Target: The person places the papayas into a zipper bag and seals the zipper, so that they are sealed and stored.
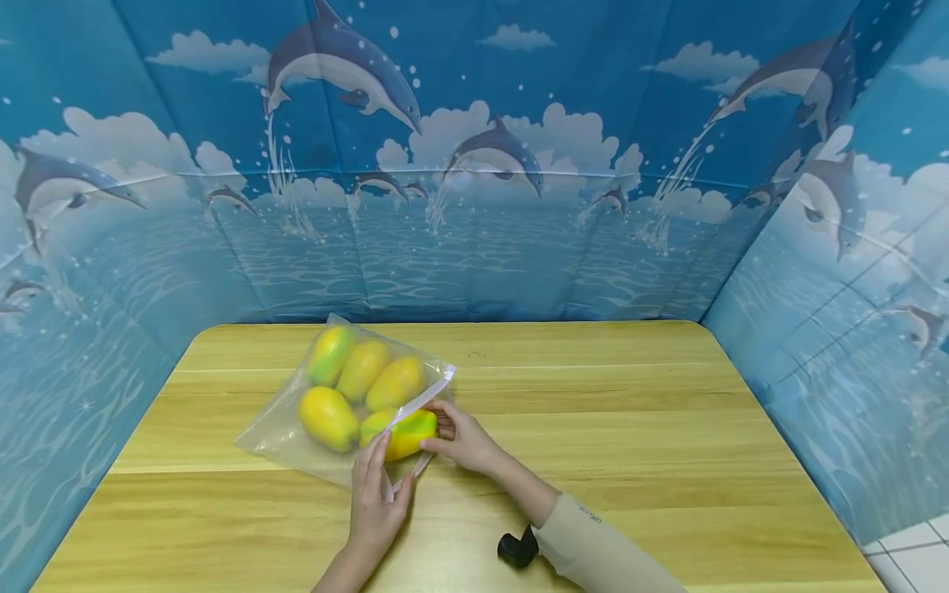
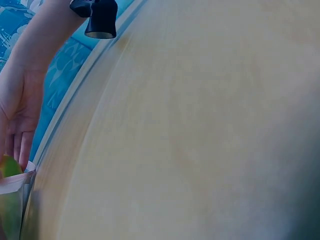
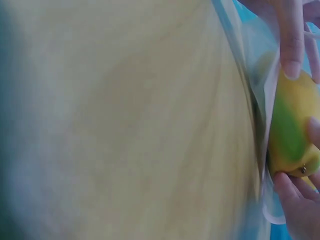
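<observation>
The mangoes [image 1: 348, 387] are yellow with green patches, inside a clear plastic zip bag [image 1: 274, 428] with a white seal strip. The counter [image 1: 593, 412] is pale yellow wood grain, and the backdrop [image 1: 474, 206] is blue with white clouds and grey dolphins.

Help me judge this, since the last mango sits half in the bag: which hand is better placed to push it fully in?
Probably the right hand: its fingers already grip the mango at the bag mouth. The left hand holds the bag's edge.
</observation>
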Demonstrator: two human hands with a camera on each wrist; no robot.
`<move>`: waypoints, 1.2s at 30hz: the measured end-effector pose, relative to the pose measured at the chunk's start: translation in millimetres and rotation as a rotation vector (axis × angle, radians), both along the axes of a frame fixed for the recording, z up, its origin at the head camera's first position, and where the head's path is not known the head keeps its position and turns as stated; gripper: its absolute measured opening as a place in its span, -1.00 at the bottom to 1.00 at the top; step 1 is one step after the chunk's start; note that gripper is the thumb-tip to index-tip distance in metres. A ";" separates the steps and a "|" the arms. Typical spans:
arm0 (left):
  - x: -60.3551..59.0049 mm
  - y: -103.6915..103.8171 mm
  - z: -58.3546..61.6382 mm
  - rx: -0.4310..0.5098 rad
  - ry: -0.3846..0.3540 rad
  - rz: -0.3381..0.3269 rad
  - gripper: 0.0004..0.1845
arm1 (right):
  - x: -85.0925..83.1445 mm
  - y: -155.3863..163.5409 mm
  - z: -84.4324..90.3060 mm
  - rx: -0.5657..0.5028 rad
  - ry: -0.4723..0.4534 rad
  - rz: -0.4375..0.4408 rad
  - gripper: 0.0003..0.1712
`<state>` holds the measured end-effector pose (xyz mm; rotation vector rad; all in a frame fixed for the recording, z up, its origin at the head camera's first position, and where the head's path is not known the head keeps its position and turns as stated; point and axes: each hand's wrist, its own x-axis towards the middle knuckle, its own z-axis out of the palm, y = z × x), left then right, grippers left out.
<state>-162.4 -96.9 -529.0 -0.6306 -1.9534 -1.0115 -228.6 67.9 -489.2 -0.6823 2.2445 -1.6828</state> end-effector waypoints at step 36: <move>0.4 2.0 1.8 0.022 0.016 0.031 -0.39 | 13.0 -27.1 15.0 -0.188 -0.058 -0.251 -0.50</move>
